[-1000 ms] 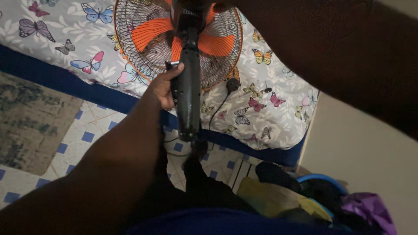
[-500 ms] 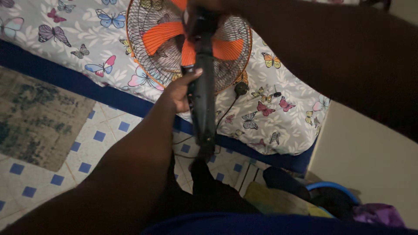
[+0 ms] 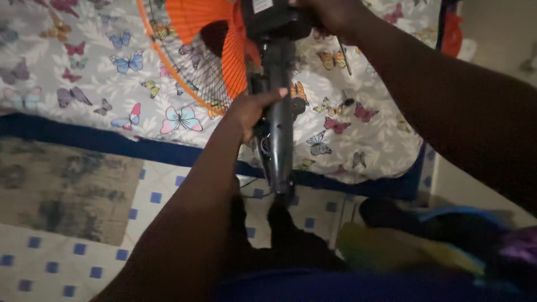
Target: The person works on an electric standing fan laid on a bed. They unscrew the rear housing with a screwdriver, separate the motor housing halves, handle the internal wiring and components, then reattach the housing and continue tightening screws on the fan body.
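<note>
A stand fan with orange blades point(image 3: 221, 39) behind a wire grille point(image 3: 190, 78) lies over a bed. Its black pole point(image 3: 278, 140) runs down toward me. My left hand point(image 3: 251, 109) grips the pole just below the fan head. My right hand point(image 3: 327, 14) holds the black motor housing point(image 3: 271, 19) at the top of the view. A dark cord point(image 3: 344, 56) hangs beside the housing. The pole's lower end point(image 3: 282, 193) hangs over the floor.
The bed carries a grey sheet with coloured butterflies point(image 3: 112, 72) and a dark blue edge point(image 3: 112, 142). Below is a white floor with blue squares point(image 3: 67, 263) and a worn brownish mat point(image 3: 61, 187). A pile of bags and cloth point(image 3: 436, 240) lies at the lower right.
The fan has moved closer and to the left in view, with its head tilted. My left hand stays on the pole; my right hand now shows on the motor housing.
</note>
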Demonstrator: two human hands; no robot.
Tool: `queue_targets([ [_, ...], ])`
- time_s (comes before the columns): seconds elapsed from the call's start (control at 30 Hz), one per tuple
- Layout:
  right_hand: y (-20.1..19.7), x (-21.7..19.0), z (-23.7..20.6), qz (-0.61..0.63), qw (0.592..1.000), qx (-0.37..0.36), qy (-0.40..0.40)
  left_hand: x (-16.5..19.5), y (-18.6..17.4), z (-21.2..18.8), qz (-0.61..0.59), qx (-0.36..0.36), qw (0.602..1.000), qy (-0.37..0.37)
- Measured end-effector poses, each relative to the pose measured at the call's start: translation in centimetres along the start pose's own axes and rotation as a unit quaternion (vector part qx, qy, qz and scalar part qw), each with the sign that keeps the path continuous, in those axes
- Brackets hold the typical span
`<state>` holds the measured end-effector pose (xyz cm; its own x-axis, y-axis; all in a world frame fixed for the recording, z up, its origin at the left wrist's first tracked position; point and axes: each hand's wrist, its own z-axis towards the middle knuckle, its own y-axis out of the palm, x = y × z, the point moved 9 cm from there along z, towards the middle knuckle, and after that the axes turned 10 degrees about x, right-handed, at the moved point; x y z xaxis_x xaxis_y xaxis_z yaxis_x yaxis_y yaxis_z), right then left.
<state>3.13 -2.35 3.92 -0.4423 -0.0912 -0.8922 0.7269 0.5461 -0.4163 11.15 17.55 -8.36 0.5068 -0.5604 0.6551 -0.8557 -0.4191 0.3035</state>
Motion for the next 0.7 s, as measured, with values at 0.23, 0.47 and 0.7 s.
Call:
queue_targets([
  [0.23,-7.1,9.3,-2.0,0.218,0.970,0.066,0.079,3.0,6.6,2.1,0.166,0.021,0.975,0.149],
  [0.47,-11.4,16.8,-6.8,0.368,0.909,0.023,0.194,0.8,13.2,4.6,0.385,0.097,0.887,0.236],
  [0.7,-13.5,22.6,-10.8,0.359,0.886,0.053,0.287,-1.9,17.5,5.2,0.540,0.152,0.793,0.239],
])
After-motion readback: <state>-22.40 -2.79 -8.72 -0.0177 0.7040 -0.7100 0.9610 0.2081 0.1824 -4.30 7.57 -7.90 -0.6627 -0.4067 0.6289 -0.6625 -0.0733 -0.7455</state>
